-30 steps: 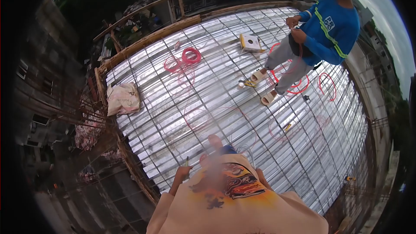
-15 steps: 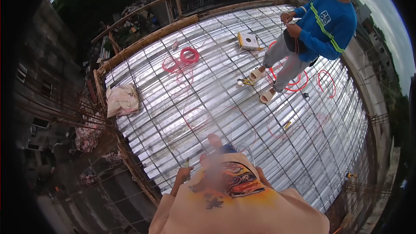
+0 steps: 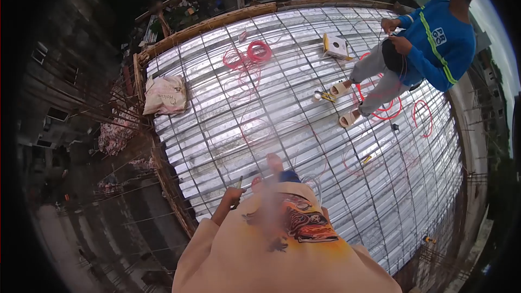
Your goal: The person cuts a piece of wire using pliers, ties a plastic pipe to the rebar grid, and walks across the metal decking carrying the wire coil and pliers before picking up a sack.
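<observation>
My left hand (image 3: 232,196) is beside my shirt, closed around a thin stick-like tool (image 3: 240,182) whose end points up; its kind is too small to tell. Below it lies the ribbed metal decking (image 3: 217,165) with a grid of steel bars over it. My right hand is hidden behind my light orange printed shirt (image 3: 260,249); only a sliver of skin shows at the shirt's right edge. Near that side is a pale loop of wire or tubing (image 3: 313,183). My foot (image 3: 275,161) rests on the decking, below a blue trouser cuff (image 3: 290,176).
A co-worker in a blue top (image 3: 434,38) stands at the upper right, hands together on something thin. Pink tubing coils (image 3: 259,51), a box (image 3: 336,47), a white sack (image 3: 165,95) and red loops (image 3: 422,118) lie about. Timber (image 3: 211,24) edges the deck, with a drop beyond.
The view has swung, so the deck and the co-worker appear further right. My left hand has come up and forward from beside the shirt, showing more of the tool it holds.
</observation>
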`<state>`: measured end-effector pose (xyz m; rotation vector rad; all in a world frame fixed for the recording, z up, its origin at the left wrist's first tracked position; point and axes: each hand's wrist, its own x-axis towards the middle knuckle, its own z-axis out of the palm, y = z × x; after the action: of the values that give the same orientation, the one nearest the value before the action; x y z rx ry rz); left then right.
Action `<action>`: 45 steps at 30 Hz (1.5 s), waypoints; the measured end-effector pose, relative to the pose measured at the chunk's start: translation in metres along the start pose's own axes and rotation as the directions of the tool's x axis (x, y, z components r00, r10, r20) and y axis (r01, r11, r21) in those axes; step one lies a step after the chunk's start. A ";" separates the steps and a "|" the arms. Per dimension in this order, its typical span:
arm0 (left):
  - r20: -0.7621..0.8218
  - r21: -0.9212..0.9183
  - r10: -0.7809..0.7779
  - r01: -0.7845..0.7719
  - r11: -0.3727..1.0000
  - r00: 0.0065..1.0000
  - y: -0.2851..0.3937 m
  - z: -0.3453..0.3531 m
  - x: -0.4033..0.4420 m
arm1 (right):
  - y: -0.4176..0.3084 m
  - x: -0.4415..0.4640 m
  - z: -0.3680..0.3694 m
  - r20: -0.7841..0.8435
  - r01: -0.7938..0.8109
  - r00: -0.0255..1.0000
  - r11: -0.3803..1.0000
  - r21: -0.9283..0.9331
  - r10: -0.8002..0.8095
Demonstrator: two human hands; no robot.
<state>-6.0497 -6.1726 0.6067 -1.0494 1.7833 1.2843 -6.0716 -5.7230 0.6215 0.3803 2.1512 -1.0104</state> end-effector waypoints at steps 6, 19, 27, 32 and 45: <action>0.122 -0.205 -0.093 0.117 0.972 0.988 0.012 -0.016 -0.008 | -0.021 0.015 0.007 0.041 -0.005 0.999 0.997 -0.074 0.008; 0.181 -0.159 -0.254 0.283 0.946 0.950 -0.076 -0.045 -0.021 | -0.070 0.050 0.037 -0.003 0.011 1.000 0.966 -0.259 -0.012; 0.207 -0.191 -0.325 0.364 0.912 0.923 -0.072 -0.085 0.011 | -0.125 0.126 0.060 -0.105 -0.028 0.994 0.929 -0.369 -0.012; 0.117 0.028 -0.243 0.241 0.970 0.963 -0.043 -0.147 0.056 | -0.239 0.177 0.101 -0.227 0.019 0.967 0.916 -0.400 -0.119; -0.208 -0.367 -0.164 0.078 0.927 0.964 0.223 -0.523 0.224 | -0.552 0.324 0.121 -0.296 0.099 0.924 0.900 -0.424 -0.241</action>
<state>-6.3860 -6.6817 0.6416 -1.5477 1.6531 1.4910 -6.5304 -6.1846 0.6396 0.1739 2.6781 -0.5915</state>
